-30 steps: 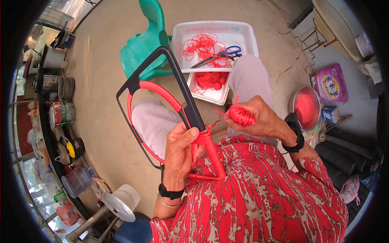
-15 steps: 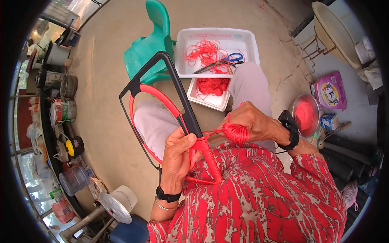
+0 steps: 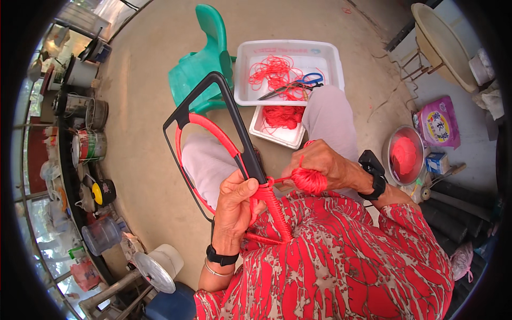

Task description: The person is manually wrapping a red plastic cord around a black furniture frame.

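Observation:
A black frame point(image 3: 234, 120) with a rounded red-wrapped inner hoop point(image 3: 217, 132) leans across my lap. Red cord is wound tightly along its near part, close to my shirt. My left hand point(image 3: 237, 198) is closed round the frame where the winding ends, thumb on top. To the right, my right hand point(image 3: 321, 162) is closed on a bundle of red cord point(image 3: 309, 181). A short stretch of cord runs from the bundle to the frame beside my left thumb. The fingertips of my right hand are partly hidden.
Ahead, a white tray point(image 3: 333, 72) holds loose red cord and blue-handled scissors point(image 3: 309, 79), above a smaller white box point(image 3: 288, 140). A green chair point(image 3: 194, 72) stands left of it. A metal bowl point(image 3: 393, 173) with something red sits at right. Pots and jugs line the left.
My right hand and the cord bundle have shifted very slightly down. The cord to the frame looks straighter. My left hand keeps its hold; the whole view has moved a little.

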A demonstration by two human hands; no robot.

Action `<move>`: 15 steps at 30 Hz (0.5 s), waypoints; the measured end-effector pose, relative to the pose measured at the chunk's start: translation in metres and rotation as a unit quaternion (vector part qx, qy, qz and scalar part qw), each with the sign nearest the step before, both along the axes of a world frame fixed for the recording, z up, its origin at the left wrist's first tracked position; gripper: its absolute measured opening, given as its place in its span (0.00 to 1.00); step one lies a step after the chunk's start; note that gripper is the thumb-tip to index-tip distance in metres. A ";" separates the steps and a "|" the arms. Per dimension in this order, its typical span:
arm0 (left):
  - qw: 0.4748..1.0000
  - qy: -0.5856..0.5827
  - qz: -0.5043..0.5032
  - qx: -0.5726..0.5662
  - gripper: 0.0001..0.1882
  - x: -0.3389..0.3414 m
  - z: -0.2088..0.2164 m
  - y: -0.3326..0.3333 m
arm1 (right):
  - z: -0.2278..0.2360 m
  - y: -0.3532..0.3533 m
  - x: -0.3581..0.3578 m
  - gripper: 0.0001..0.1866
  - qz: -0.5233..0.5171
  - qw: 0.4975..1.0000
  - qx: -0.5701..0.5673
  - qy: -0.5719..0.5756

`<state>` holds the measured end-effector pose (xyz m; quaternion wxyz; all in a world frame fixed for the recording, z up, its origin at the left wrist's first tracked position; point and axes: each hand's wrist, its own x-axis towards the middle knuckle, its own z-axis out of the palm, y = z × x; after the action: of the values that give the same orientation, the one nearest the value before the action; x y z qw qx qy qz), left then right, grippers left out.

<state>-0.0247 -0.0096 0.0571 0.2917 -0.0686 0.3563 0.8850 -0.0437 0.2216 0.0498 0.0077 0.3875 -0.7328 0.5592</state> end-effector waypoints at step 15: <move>1.000 0.022 -0.006 -0.017 0.14 0.005 0.007 0.007 | -0.009 -0.019 -0.008 0.10 -0.004 0.996 -0.050 0.076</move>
<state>-0.0195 -0.0029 0.0643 0.2878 -0.0520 0.3781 0.8784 -0.0522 0.2023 0.0405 0.0849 0.4246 -0.7031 0.5640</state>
